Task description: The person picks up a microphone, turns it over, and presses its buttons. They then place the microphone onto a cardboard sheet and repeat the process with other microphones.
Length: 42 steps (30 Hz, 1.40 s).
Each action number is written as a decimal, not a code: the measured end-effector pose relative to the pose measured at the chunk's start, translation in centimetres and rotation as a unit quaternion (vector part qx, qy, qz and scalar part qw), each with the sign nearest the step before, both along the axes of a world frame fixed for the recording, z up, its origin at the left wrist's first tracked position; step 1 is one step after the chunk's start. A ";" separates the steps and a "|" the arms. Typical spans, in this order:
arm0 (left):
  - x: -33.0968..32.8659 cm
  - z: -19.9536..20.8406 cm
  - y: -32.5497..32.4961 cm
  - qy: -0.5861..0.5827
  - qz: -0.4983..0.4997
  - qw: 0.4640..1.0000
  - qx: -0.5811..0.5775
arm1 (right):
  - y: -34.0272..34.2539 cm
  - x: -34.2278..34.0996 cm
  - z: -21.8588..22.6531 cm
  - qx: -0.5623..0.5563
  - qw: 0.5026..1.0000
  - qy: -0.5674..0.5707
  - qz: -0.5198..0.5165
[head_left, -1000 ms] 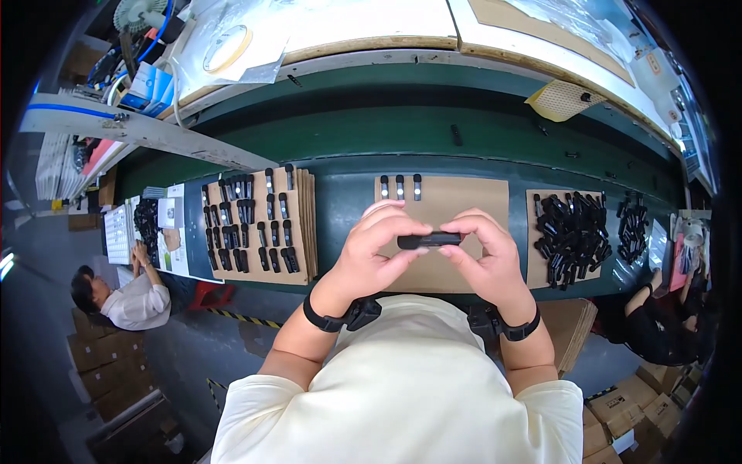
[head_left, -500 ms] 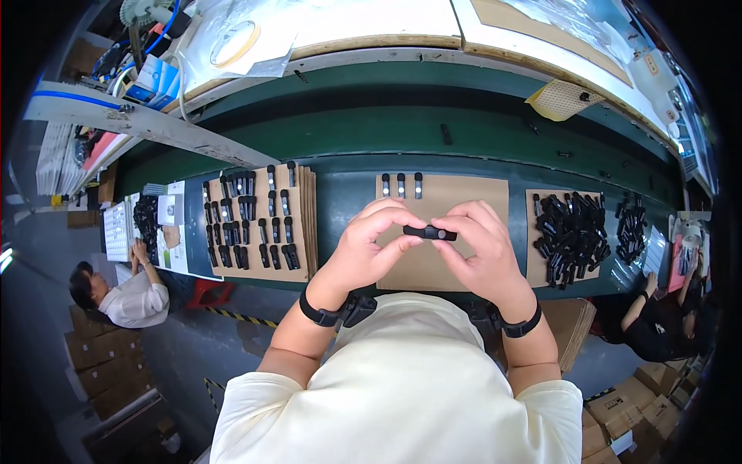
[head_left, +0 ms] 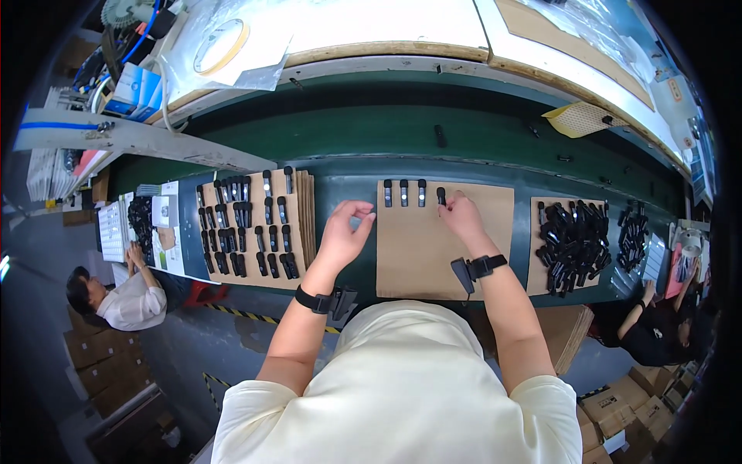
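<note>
My right hand [head_left: 464, 218] pinches a small black clip-on microphone [head_left: 441, 193], foam end pointing away from me, over the upper part of a brown cardboard sheet [head_left: 410, 263]. To its left, three similar microphones [head_left: 404, 193] lie in a row along the sheet's far edge, each with a pale patch on its body. My left hand [head_left: 345, 232] is off the sheet's left edge above the green bench, thumb apart from the fingers and nothing in it. Both wrists wear black straps with small devices.
A stack of cardboard [head_left: 305, 209] at left carries rows of microphones. At right, a cardboard sheet [head_left: 539, 284] bears a heap of them [head_left: 572, 243], with another pile [head_left: 632, 236] beyond. A grey post [head_left: 154, 143] stands far left. People sit on both sides.
My hands have parted. The right one has carried the microphone away from me to the row's right end; the left has let go and moved left.
</note>
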<state>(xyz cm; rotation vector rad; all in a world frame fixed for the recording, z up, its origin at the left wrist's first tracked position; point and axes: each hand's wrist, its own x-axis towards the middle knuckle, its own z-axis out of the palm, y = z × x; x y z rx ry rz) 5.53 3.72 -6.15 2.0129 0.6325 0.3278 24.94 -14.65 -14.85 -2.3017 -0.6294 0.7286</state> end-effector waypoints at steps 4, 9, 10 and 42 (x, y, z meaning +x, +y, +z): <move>-0.2 -2.0 1.8 0.037 0.011 0.999 0.011 | 1.5 0.3 -1.3 -0.066 0.997 -0.039 -0.026; 2.1 -3.6 4.0 0.022 0.002 0.999 0.045 | 2.1 0.3 -3.2 -0.104 0.992 -0.066 -0.030; 3.0 -4.0 4.5 0.017 -0.005 0.998 0.052 | 2.0 0.4 -3.8 -0.112 0.991 -0.073 -0.029; 16.7 -7.0 7.6 0.104 -0.171 0.975 0.102 | -6.2 -2.9 9.6 0.157 0.986 -0.041 -0.043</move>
